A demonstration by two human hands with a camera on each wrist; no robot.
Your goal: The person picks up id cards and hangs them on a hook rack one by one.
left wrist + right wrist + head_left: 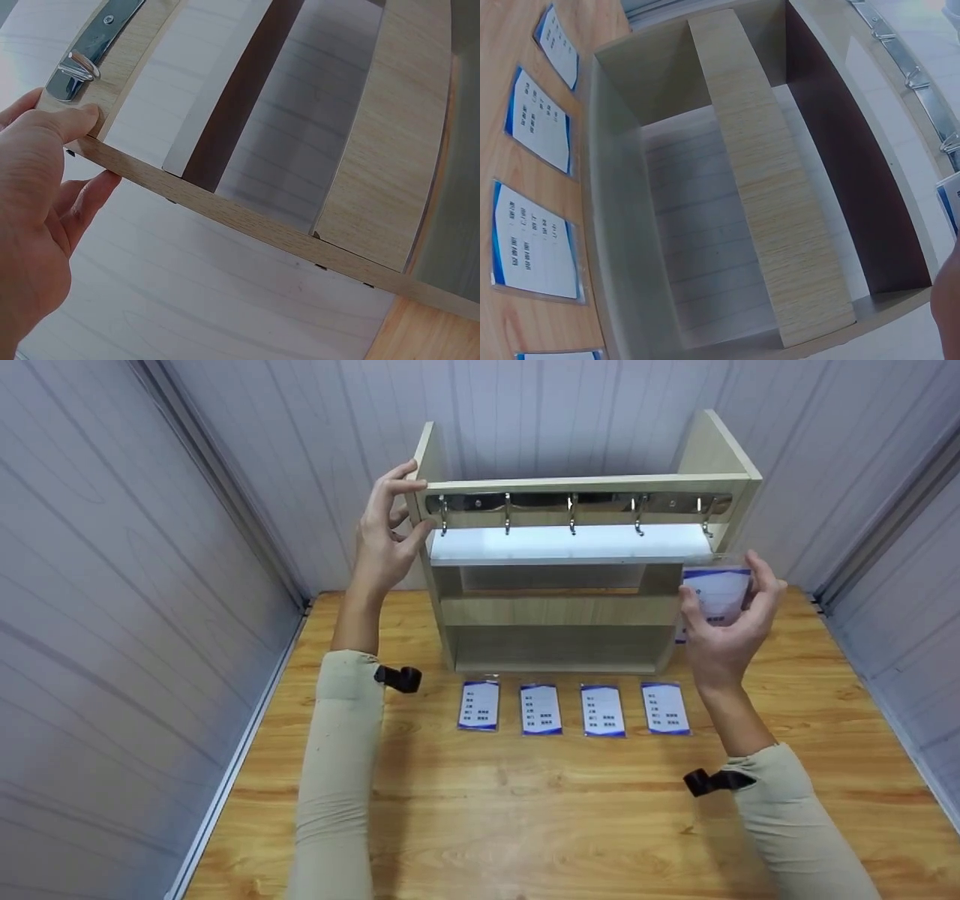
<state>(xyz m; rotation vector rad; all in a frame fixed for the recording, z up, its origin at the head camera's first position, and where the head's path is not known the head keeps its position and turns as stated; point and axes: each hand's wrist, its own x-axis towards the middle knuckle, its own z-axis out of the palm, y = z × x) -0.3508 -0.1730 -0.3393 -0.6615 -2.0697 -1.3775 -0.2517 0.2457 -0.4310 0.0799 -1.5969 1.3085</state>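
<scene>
We are pinching a card (716, 585) between the thumb and fingers of our right grip (726, 641), drawn in to the card's width, and are holding it just below the rightmost hook (705, 517), though we cannot tell whether it is catching there. Our left grip (379, 538) is clasping the shelf (559, 611) by its side edge, thumb against the front. We are judging this an early stage: the other four hooks (572, 514) are bearing nothing, and four more cards (541, 710) are lying in a row on the desk (510, 810) before the shelf, yet to be lifted.
</scene>
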